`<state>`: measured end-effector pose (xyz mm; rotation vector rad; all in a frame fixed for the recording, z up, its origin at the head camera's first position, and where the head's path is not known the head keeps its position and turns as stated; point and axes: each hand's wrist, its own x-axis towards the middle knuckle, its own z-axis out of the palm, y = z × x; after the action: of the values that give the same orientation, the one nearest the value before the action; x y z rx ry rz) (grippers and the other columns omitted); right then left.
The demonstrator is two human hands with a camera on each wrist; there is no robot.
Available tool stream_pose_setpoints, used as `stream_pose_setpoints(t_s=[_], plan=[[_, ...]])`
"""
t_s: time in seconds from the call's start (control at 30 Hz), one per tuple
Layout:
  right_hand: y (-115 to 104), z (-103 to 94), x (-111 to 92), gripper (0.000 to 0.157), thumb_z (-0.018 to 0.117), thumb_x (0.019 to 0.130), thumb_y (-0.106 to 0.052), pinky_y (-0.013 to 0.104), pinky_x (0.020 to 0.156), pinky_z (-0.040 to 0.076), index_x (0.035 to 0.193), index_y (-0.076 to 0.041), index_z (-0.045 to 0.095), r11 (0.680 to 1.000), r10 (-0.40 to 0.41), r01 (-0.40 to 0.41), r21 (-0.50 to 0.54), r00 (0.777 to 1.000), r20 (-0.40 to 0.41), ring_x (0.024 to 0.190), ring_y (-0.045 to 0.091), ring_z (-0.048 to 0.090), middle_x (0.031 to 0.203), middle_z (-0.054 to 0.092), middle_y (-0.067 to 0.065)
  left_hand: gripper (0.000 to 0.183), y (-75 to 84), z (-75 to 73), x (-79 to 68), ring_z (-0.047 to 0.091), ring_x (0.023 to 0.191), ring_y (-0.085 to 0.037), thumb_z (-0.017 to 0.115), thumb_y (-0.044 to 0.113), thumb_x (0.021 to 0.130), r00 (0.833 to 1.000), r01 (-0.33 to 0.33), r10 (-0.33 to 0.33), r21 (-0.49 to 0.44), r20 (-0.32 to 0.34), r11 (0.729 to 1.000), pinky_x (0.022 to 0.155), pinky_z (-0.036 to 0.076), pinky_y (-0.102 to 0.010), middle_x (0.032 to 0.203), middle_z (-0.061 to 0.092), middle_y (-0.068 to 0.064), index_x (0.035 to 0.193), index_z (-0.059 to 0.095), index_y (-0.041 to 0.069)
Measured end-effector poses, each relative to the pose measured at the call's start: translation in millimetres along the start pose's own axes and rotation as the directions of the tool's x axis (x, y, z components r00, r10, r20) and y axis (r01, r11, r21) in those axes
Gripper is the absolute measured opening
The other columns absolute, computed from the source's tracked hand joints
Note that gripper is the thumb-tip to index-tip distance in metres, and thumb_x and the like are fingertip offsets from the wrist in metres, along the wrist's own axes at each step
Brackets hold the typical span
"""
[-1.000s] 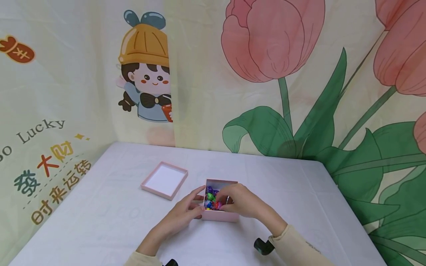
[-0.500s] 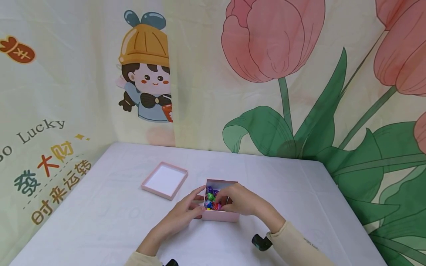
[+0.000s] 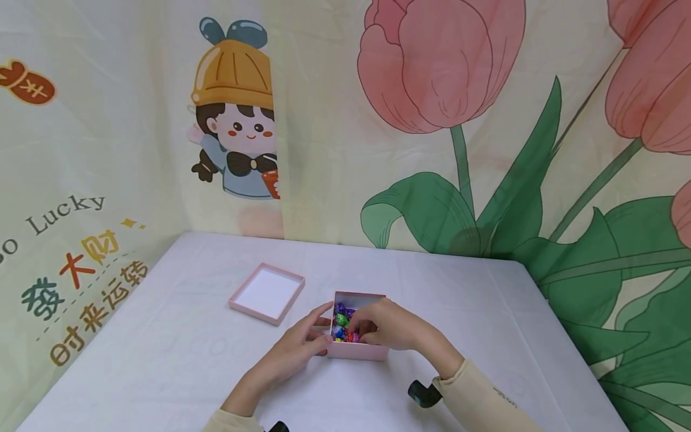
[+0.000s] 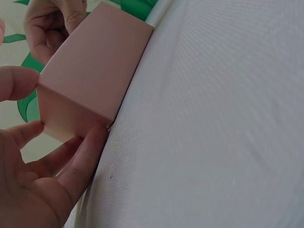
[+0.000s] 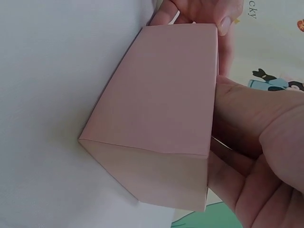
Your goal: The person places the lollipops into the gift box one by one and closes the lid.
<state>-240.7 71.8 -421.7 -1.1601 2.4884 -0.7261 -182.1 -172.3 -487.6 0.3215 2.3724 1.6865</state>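
A pink open-topped box (image 3: 357,351) stands on the white cloth, holding several small shiny pieces (image 3: 342,320) in purple, green, blue, red and yellow that look like wrapped candies. My left hand (image 3: 296,349) steadies the box: in the left wrist view its fingers (image 4: 88,154) lie along one side wall, with the thumb at the top corner. From the right, my right hand (image 3: 398,327) reaches down over the rim among the pieces, fingers bent. In the right wrist view the box wall (image 5: 156,90) hides its fingertips, so I cannot tell whether they hold a piece.
Behind and left of the box lies its shallow pink lid (image 3: 270,292), white inside facing up. The white tablecloth (image 3: 475,312) spreads around both. A printed curtain (image 3: 324,120) with tulips and a cartoon figure hangs behind the table.
My right hand stays in the box; its fingers shift slightly among the pieces and its forearm has moved a little left. The left hand and the box have kept their places.
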Motion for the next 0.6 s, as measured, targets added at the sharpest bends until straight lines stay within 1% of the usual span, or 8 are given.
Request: stream_pose_setpoints(t_s=[0.43,0.6], plan=[[-0.2,-3.3,-3.7,0.020,0.080,0.092,0.001,0.018,0.077,0.056,0.108,-0.012,0.080,1.000,0.007,-0.007,-0.007,1.000,0.003,0.081,0.003,0.063,0.091,0.072,-0.007,0.069,-1.0,1.6,2.3,0.067,0.113,-0.023,0.063,0.023,0.105,1.000,-0.003,0.003,0.005,-0.003,1.000,0.093,0.063,-0.040,0.153,0.051,-0.021,0.168,0.033,0.023],[-0.5,-6.8,-6.2,0.020,0.080,0.093,0.000,0.019,0.075,0.057,0.108,-0.012,0.080,1.000,0.000,0.000,-0.011,1.000,-0.007,0.082,0.005,0.063,0.092,0.073,-0.004,0.069,-0.9,0.5,1.6,0.067,0.113,-0.023,0.063,0.022,0.106,1.000,-0.008,0.008,-0.006,0.006,1.000,0.093,0.063,-0.040,0.153,0.051,-0.023,0.168,0.032,0.022]])
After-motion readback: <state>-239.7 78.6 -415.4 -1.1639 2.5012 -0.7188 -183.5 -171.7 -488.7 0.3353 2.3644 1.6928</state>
